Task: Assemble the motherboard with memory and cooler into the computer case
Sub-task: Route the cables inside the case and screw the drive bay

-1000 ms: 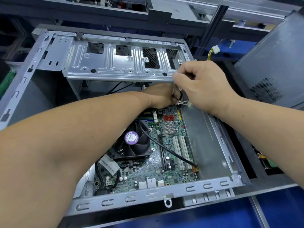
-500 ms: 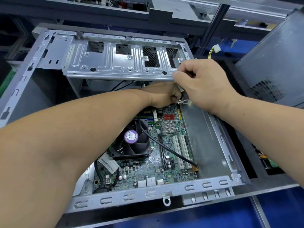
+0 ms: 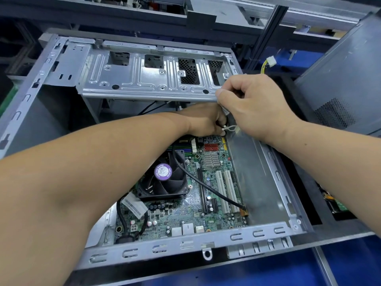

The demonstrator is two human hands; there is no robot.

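The green motherboard [image 3: 212, 205] lies flat inside the open grey computer case [image 3: 185, 246]. A black cooler fan [image 3: 165, 180] with a purple label sits on its left half. A black cable [image 3: 208, 188] runs across the board to its right edge. My left hand [image 3: 202, 120] reaches to the board's far edge, fingers closed around a cable with a white tie [image 3: 229, 127]. My right hand [image 3: 251, 104] is just right of it and touching it, pinching the same cable bundle below the raised drive cage [image 3: 152, 77]. The fingertips are partly hidden.
A grey metal case panel [image 3: 348, 83] leans at the right. A white connector on yellow wires [image 3: 269, 61] hangs behind the case. Another green board [image 3: 338, 205] shows in a dark recess at the right. Blue matting [image 3: 288, 271] lies in front.
Both hands stay at the far right corner of the board; the right hand has lifted slightly along the cable. Nothing else has moved.
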